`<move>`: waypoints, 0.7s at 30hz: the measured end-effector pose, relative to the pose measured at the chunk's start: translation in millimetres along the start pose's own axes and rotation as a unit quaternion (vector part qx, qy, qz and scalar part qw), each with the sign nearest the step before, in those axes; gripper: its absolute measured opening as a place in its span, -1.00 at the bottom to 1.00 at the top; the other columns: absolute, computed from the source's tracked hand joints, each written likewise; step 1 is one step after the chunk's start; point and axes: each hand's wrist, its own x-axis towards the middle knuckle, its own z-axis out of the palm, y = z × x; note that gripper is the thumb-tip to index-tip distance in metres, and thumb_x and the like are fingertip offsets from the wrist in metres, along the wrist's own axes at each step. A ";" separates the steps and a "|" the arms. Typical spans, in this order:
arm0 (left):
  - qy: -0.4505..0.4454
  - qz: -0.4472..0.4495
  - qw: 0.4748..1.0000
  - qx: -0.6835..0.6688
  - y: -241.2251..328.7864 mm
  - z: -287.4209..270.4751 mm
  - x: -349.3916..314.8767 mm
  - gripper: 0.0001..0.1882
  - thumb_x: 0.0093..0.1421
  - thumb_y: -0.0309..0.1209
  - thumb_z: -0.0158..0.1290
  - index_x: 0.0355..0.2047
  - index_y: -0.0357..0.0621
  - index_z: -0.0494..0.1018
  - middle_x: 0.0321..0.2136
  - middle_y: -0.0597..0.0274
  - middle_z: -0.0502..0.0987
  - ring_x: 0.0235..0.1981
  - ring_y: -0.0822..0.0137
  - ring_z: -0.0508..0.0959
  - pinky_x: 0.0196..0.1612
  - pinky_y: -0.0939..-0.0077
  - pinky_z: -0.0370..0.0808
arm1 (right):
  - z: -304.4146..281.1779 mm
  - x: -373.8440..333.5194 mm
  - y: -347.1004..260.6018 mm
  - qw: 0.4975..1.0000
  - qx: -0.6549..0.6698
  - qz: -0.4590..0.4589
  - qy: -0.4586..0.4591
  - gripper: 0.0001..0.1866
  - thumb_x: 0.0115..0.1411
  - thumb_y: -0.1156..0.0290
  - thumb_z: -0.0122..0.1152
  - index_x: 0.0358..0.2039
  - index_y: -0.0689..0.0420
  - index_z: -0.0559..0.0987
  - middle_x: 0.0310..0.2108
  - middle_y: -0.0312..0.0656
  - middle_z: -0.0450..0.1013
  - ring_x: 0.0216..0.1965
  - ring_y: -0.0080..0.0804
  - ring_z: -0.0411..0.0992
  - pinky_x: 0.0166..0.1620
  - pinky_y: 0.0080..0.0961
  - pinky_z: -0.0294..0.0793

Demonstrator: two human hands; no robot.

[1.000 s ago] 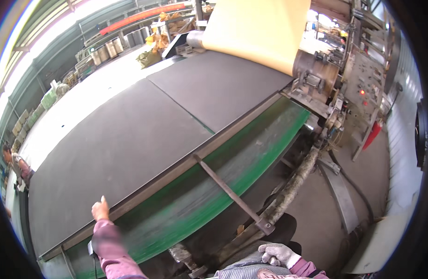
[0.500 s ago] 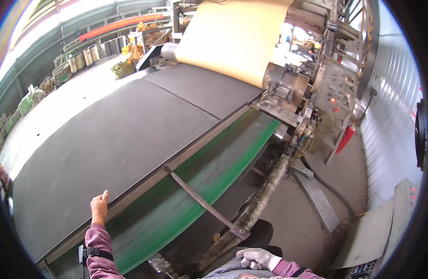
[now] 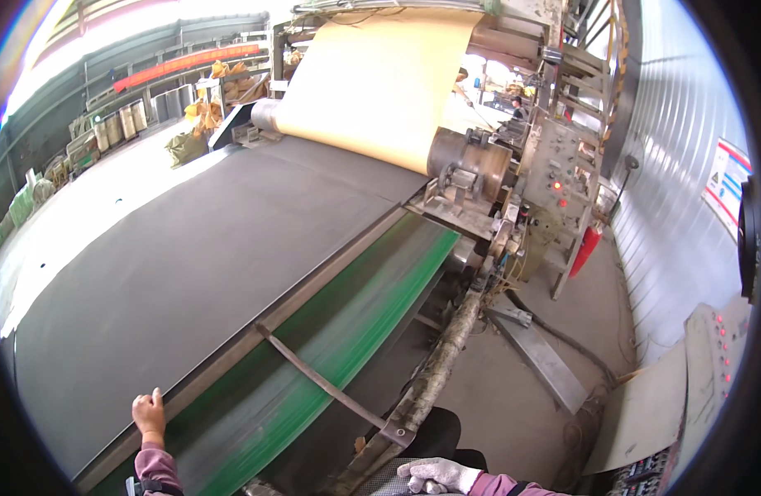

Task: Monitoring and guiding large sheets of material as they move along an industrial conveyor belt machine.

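Note:
A wide dark grey sheet lies along the machine bed to my left. At its near edge, beside the metal side rail, is my bare left hand. Its fingers are curled and the thumb points up; whatever they hold, if anything, is hidden. My right hand, in a whitish glove, rests low at my lap with the index finger stretched out and the others loosely bent. Nothing shows in it. At the far end, a yellow-tan sheet comes down to a roller at the dark sheet.
A green belt runs below the rail, crossed by a metal bar. A control panel with red lights stands beyond. Right of me are a metal beam, a hose and another panel. People are far off.
The view has shifted, so the machine sits lower and further left. The seam across the dark sheet is nearer the roller. My left hand stays at the sheet's edge, slightly closer to me.

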 end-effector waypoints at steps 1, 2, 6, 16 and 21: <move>0.017 0.021 1.000 -0.009 16.8 2.0 -1.7 -0.51 0.09 -0.09 -0.05 -0.72 -0.30 0.44 -0.60 -0.03 0.42 -0.44 0.02 0.43 -0.28 0.20 0.36 | -0.4 -0.2 0.4 1.000 0.000 0.000 -0.001 -0.73 0.18 0.36 -0.11 -0.16 0.16 0.46 -0.57 -0.27 0.47 -0.77 -0.71 0.24 -0.76 -0.79 0.16; 0.034 0.042 0.998 -0.017 33.5 5.5 -2.3 -0.51 0.07 -0.08 -0.03 -0.72 -0.29 0.44 -0.59 0.00 0.42 -0.42 0.04 0.42 -0.26 0.22 0.35 | -1.4 0.1 0.8 1.000 0.002 -0.003 -0.006 -0.73 0.18 0.36 -0.11 -0.16 0.16 0.46 -0.57 -0.27 0.47 -0.77 -0.72 0.24 -0.77 -0.80 0.17; 0.013 0.079 0.997 0.017 101.9 24.0 2.0 -0.48 0.07 -0.01 -0.06 -0.65 -0.30 0.48 -0.50 0.00 0.44 -0.32 0.07 0.42 -0.20 0.24 0.33 | 0.1 -3.0 -5.7 1.000 0.027 -0.006 -0.005 -0.73 0.17 0.36 -0.09 -0.15 0.16 0.46 -0.57 -0.28 0.47 -0.77 -0.73 0.22 -0.76 -0.80 0.17; 0.008 0.091 0.996 -0.006 264.9 63.7 18.9 -0.38 0.05 0.11 -0.13 -0.54 -0.31 0.53 -0.43 -0.01 0.49 -0.26 0.08 0.45 -0.15 0.26 0.35 | 1.0 -11.0 -12.6 0.998 0.040 -0.025 -0.044 -0.72 0.17 0.34 -0.06 -0.15 0.14 0.46 -0.57 -0.30 0.47 -0.79 -0.73 0.21 -0.74 -0.80 0.18; -0.059 0.120 0.990 -0.040 313.2 72.7 29.7 -0.36 0.07 0.12 -0.16 -0.43 -0.32 0.53 -0.40 -0.01 0.51 -0.22 0.04 0.46 -0.12 0.27 0.35 | 4.8 -15.4 -17.9 0.998 0.018 -0.018 -0.053 -0.73 0.18 0.32 -0.05 -0.16 0.14 0.46 -0.56 -0.31 0.47 -0.77 -0.75 0.22 -0.74 -0.81 0.19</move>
